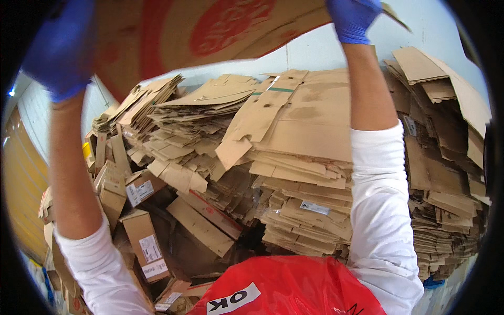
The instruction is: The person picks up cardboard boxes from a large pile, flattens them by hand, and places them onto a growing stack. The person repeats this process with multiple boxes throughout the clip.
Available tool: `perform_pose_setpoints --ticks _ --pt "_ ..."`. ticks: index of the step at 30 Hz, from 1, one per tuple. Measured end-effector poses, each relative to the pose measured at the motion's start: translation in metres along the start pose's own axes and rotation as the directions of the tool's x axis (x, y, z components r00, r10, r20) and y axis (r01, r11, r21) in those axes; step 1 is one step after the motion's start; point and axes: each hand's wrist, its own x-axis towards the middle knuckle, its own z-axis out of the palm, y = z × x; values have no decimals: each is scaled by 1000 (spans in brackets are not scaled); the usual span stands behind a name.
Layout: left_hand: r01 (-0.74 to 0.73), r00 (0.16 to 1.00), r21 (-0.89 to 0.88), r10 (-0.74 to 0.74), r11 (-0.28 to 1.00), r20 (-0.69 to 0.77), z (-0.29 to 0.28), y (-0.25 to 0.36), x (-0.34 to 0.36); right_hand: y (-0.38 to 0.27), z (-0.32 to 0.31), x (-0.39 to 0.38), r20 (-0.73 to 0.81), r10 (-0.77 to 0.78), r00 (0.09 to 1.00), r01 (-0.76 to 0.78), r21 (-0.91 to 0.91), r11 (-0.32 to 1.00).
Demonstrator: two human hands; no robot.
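Raised high across the top of the head view is a flattened cardboard box (173, 37), brown with large red printing; its upper part runs out of the picture. My left hand (60, 52), in a blue glove and a little blurred, grips its left end. On its right end my right hand (355, 18), also gloved in blue, is closed, and a bent strip of the board sticks out past it. Below and beyond the held box lies a tall stack of flattened cardboard (315, 126), its layers uneven. Both of my arms are stretched up and forward.
Another stack of flattened cardboard (436, 157) leans at the right, beside a second slumped pile (210, 105) left of centre. Loose unflattened boxes (144, 239) lie jumbled at the lower left. A pale wall (310, 52) stands behind. My red apron (294, 286) fills the bottom.
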Motion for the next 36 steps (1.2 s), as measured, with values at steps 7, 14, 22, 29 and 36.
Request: perform_pose_setpoints --ticks 7,14,22,29,36 --pt "368 893 -497 -149 786 426 125 161 -239 47 -144 -79 630 -140 763 384 -268 884" --pt "771 214 -116 -84 627 973 207 322 -398 49 -265 -223 920 380 95 284 -391 875" --pt "842 3 79 -151 533 988 241 359 -474 47 -258 -268 901 418 -118 275 -375 885" --pt "821 95 -40 -66 570 993 233 370 -484 44 -262 -268 894 377 -242 199 -334 921" --pt "804 117 -134 67 579 991 252 333 -453 4 -217 -169 830 158 -534 -206 -309 928"
